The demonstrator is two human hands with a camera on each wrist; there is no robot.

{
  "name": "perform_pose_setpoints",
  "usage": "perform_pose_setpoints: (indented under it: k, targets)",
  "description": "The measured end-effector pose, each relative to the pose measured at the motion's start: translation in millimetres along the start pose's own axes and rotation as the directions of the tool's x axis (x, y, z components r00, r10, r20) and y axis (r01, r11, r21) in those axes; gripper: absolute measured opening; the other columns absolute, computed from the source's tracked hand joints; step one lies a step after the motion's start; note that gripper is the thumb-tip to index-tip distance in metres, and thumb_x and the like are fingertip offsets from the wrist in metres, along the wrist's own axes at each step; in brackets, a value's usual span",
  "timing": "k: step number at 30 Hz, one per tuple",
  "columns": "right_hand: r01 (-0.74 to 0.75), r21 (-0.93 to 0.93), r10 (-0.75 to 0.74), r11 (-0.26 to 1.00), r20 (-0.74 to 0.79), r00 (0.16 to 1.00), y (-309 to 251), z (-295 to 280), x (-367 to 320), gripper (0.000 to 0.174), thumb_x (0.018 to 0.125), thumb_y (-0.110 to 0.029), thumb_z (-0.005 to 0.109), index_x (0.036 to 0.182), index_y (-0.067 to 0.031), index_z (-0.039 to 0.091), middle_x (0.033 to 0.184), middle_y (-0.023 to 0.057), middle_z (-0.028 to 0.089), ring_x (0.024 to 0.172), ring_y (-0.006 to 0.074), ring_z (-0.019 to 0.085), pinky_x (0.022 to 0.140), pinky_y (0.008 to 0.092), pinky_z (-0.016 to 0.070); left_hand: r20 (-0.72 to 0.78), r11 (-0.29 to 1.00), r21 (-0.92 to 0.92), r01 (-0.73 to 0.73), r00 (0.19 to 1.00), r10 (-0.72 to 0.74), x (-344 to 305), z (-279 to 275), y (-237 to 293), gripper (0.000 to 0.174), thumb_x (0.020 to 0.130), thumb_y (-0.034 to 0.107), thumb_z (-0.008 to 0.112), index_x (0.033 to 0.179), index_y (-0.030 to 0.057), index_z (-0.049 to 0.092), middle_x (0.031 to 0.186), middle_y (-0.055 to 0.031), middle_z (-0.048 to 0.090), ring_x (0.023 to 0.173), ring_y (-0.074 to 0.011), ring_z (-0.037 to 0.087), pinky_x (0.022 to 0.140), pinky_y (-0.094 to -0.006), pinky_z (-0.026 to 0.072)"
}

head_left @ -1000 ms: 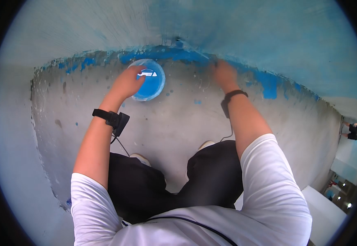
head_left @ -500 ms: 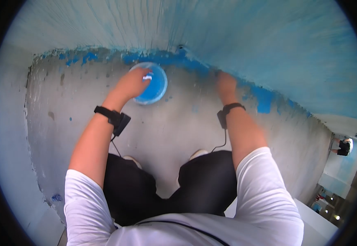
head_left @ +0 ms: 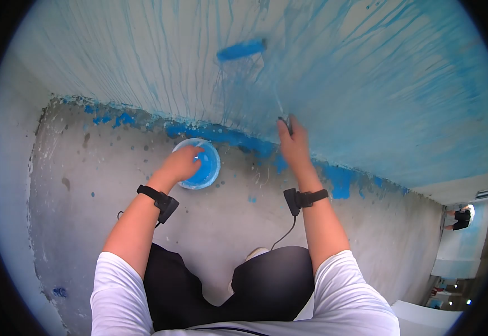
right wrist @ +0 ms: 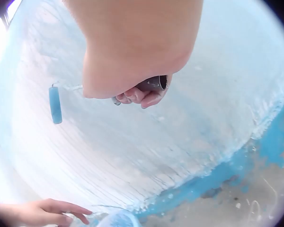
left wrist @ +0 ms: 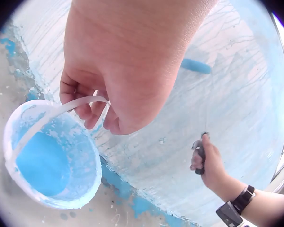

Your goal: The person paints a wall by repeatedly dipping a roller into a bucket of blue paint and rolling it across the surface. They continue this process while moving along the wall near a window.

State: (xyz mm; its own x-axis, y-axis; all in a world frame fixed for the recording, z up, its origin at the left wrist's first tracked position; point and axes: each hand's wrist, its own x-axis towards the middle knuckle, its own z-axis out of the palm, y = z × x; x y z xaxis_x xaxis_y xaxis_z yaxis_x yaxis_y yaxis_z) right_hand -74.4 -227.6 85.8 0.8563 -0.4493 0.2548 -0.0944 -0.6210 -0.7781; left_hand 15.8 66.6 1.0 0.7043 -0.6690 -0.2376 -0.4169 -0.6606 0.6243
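Note:
A white bucket (left wrist: pixel 92 182) with blue paint inside hangs from its pale handle (left wrist: pixel 52 115), which the curled fingers of my left hand (left wrist: pixel 118 71) grip. In the head view my left hand (head_left: pixel 179 163) covers part of the bucket's rim. My right hand (head_left: pixel 295 147) is wrapped round the dark grip (right wrist: pixel 152 84) of a paint roller. Out beyond that hand, the blue roller sleeve (head_left: pixel 242 50) lies over the wall, which has blue streaks and drips. The right wrist view shows the same roller sleeve (right wrist: pixel 55 105) at the left, with the thin frame partly behind my hand.
Blue paint is smeared along the seam between wall (head_left: pixel 367 106) and grey concrete floor (head_left: pixel 238 213). A crumpled blue thing (head_left: pixel 59 292) lies at the floor's left edge. Another person (head_left: pixel 463 217) is far off to the right.
The roller has come up onto the wall, its sleeve now plainly visible beyond my right hand. My left hand keeps hold of the bucket, and the view has tilted up toward the wall.

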Motion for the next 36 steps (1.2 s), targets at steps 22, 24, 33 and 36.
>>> perform_pose_setpoints:
  k: [22, 24, 33, 36]
  targets:
    - [-0.167, -0.338, 0.127, 0.926, -0.138, 0.982, 101, -6, -58, 0.040, 0.098, -0.041, 0.051, 0.094, -0.0021, 0.059, 0.068, 0.0217, 0.062, 0.063, 0.0429, 0.061, 0.054, 0.0471, 0.0454, 0.028, 1.000, 0.003, 0.008, 1.000, -0.008, -4, -1, -6, 0.039, 0.087, 0.015, 0.056, 0.126, 0.0112, 0.062, 0.120, -0.0158, 0.064, 0.110, -0.0338, 0.061, 0.092, -0.0419, 0.0494]
    - [-0.142, -0.335, 0.113, 0.932, -0.106, 0.988, 84, -2, -48, 0.040, 0.098, -0.041, 0.052, 0.095, -0.0017, 0.059, 0.068, 0.0221, 0.062, 0.064, 0.0433, 0.061, 0.055, 0.0477, 0.0454, 0.026, 1.000, 0.027, 0.006, 1.000, -0.006, -4, 0, -7, 0.042, 0.087, 0.014, 0.056, 0.129, 0.0116, 0.060, 0.121, -0.0150, 0.064, 0.110, -0.0340, 0.060, 0.092, -0.0428, 0.0496]
    - [0.033, -0.324, -0.040, 0.946, -0.015, 0.999, -62, 14, 11, 0.042, 0.097, -0.041, 0.052, 0.099, 0.0001, 0.059, 0.069, 0.0229, 0.062, 0.067, 0.0456, 0.060, 0.057, 0.0491, 0.0458, -0.009, 0.996, -0.083, 0.043, 0.999, -0.044, -6, -10, 0, 0.052, 0.088, 0.002, 0.049, 0.139, 0.0119, 0.048, 0.111, -0.0207, 0.066, 0.103, -0.0371, 0.063, 0.088, -0.0432, 0.0500]
    - [0.041, -0.337, -0.058, 0.941, -0.042, 0.997, -12, 20, 3, 0.043, 0.097, -0.041, 0.052, 0.104, 0.0018, 0.060, 0.070, 0.0235, 0.063, 0.069, 0.0454, 0.062, 0.058, 0.0491, 0.0461, -0.074, 0.992, -0.117, 0.044, 0.996, -0.053, -4, 1, -18, 0.048, 0.089, 0.003, 0.050, 0.137, 0.0115, 0.050, 0.109, -0.0218, 0.066, 0.101, -0.0387, 0.063, 0.086, -0.0449, 0.0500]
